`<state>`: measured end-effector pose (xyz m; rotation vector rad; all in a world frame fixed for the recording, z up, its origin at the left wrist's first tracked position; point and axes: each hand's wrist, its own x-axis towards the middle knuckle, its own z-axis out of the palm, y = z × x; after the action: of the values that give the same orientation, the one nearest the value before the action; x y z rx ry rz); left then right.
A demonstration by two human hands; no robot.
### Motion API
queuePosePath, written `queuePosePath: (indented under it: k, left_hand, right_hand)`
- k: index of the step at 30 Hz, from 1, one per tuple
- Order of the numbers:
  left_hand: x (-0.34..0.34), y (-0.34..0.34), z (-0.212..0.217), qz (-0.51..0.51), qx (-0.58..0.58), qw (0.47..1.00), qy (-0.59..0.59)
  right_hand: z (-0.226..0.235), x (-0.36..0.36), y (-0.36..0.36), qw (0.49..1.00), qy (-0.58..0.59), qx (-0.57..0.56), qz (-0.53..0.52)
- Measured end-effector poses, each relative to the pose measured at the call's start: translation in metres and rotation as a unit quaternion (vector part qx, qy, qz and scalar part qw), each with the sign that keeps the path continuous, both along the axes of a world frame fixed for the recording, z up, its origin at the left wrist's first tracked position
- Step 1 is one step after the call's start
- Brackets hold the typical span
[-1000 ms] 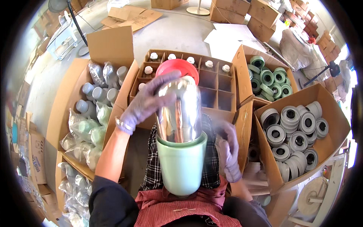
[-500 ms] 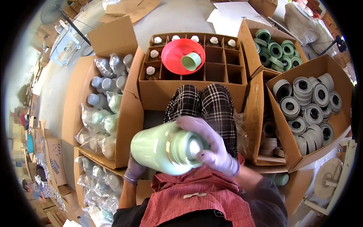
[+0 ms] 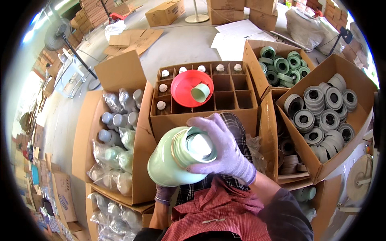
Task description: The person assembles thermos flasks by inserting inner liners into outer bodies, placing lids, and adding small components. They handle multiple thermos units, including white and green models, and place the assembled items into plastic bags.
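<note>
A pale green vacuum flask (image 3: 165,158), with a silvery white opening at its neck, tilts toward me over my lap. My right hand (image 3: 227,154), in a pale lilac glove, curls its thumb and fingers around the flask's neck. Below the flask's body is my left hand (image 3: 165,193), also gloved, holding it from underneath; most of its fingers are hidden. Beyond the flask, a red plastic dish (image 3: 181,89) rests on a divided carton, with a light green cup (image 3: 200,92) lying in it.
White-capped bottles stand in some cells of the divided carton (image 3: 201,118). An open carton (image 3: 141,160) of bagged flasks is on the left. To the right, cartons hold green rings (image 3: 281,63) and grey rings (image 3: 313,95). A standing fan (image 3: 57,34) is at the far left.
The flask has tipped more upright, its opening turning up. My right hand has shifted from beside the mouth to wrap the neck. The view has tilted up, showing more floor.
</note>
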<state>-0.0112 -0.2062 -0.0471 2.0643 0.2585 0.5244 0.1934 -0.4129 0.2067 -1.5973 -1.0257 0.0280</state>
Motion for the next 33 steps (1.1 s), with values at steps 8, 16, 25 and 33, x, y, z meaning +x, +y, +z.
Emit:
queuePosePath:
  k: [8,16,25,33]
  left_hand:
    - [0.027,0.016,-0.001,0.027,0.023,0.999,-0.026]
    - [0.054,0.043,0.025,0.057,-0.039,0.997,0.031]
    - [0.11,0.096,0.082,0.039,-0.103,0.99,0.087]
    - [0.145,0.157,0.213,-0.22,0.136,0.939,0.226]
  right_hand:
    - [0.007,-0.006,-0.002,0.997,0.006,0.079,0.006]
    - [-0.001,0.001,-0.006,0.977,-0.016,0.135,0.165]
    - [-0.056,-0.001,-0.001,0.934,0.186,0.247,0.179]
    - [-0.063,-0.065,-0.088,0.972,0.045,-0.2,-0.118]
